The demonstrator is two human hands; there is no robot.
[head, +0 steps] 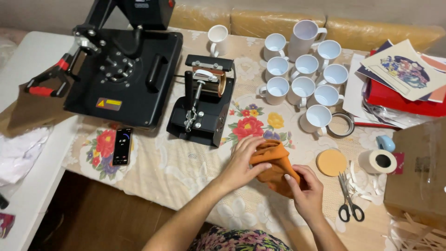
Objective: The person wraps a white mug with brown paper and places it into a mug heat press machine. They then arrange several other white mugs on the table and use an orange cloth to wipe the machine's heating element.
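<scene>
An orange cloth, bunched up, lies on the flowered tablecloth near the table's front edge. My left hand grips its upper left side, fingers curled over the fabric. My right hand holds its lower right end, thumb and fingers pinching the cloth. Whatever may be wrapped inside the cloth is hidden.
A black mug press stands just behind my hands, a large flat heat press to its left. Several white mugs cluster behind right. A phone, orange disc, scissors, tape rolls and a cardboard box lie around.
</scene>
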